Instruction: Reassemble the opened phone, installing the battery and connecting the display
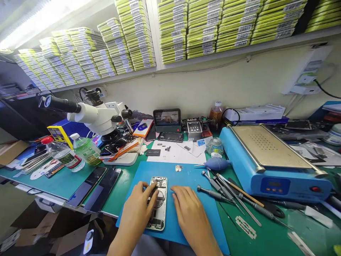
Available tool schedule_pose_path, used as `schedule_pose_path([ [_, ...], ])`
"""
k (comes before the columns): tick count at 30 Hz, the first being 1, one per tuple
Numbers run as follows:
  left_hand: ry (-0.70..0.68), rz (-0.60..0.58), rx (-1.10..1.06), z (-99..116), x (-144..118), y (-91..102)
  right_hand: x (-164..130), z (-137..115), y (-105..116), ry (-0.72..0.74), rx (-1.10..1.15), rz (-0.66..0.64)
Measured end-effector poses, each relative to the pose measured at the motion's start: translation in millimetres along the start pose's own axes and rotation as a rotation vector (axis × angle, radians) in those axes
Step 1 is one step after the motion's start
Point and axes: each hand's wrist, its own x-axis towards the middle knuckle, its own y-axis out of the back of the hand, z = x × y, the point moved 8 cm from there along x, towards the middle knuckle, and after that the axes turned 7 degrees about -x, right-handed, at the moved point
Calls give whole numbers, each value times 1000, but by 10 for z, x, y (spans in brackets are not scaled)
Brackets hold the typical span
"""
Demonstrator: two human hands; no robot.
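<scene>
Currently, item: opened phone (158,208), lying on blue mat (186,177).
Left hand (138,208): fingertips pressing its internals, gripping nothing.
Right hand (190,211): flat, released, beside it.
Risk: loose screws (167,147) could scatter if the surface is nudged.

Left hand (140,208): fingers on the open phone (159,202).
Right hand (189,209): flat, just right of phone.
Tools (226,193): farther right of phone.
</scene>
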Motion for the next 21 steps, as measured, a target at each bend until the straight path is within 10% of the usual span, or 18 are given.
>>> schedule_pose_path([
  [14, 154, -62, -50, 230, -106, -236, -36, 119, -112, 34, 45, -69],
  [21, -11, -255, -219, 29, 25, -313, -74, 250, -150, -93, 47, 10],
])
